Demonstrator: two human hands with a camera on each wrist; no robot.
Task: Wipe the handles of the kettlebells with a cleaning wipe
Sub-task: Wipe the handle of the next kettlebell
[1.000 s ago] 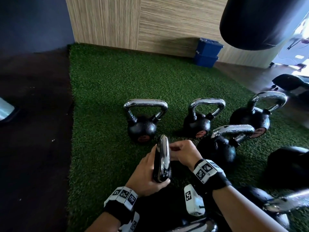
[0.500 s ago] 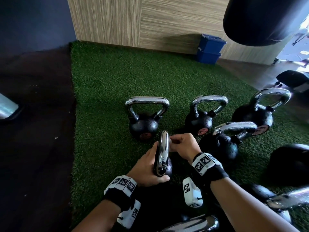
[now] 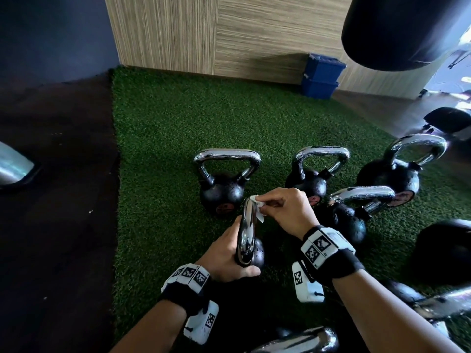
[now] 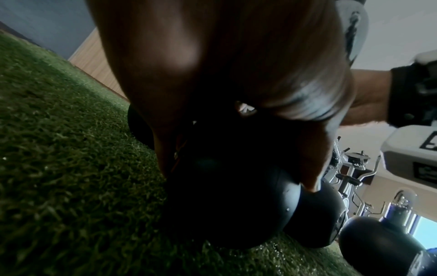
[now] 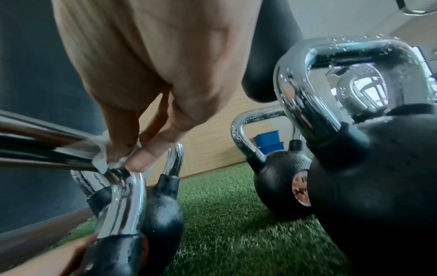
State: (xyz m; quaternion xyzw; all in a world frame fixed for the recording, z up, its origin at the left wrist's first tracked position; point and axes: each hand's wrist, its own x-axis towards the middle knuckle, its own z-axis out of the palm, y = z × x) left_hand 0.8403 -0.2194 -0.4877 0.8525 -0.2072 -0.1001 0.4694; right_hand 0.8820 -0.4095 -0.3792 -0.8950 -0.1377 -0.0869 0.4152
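Observation:
A small black kettlebell with a chrome handle point(image 3: 247, 233) stands on the green turf in front of me. My left hand point(image 3: 226, 258) grips its black body point(image 4: 227, 211) and the near base of the handle. My right hand point(image 3: 283, 210) pinches a white cleaning wipe point(image 3: 258, 208) against the far top corner of the handle; in the right wrist view the wipe point(image 5: 101, 156) is wrapped on the chrome bar point(image 5: 123, 203) under my thumb and fingers. Three more chrome-handled kettlebells point(image 3: 224, 179) point(image 3: 313, 174) point(image 3: 397, 171) stand in a row behind.
Another kettlebell point(image 3: 351, 215) stands close on the right of my right wrist, with larger dark ones point(image 3: 443, 250) further right and chrome handles point(image 3: 300, 340) near my arms. Blue stacked boxes point(image 3: 321, 75) sit by the wood wall. A black punching bag point(image 3: 397, 29) hangs top right. Dark floor lies left of the turf.
My right hand has lifted from beside the handle to its far top corner, and the white wipe now shows against the chrome. My left hand keeps its hold on the kettlebell.

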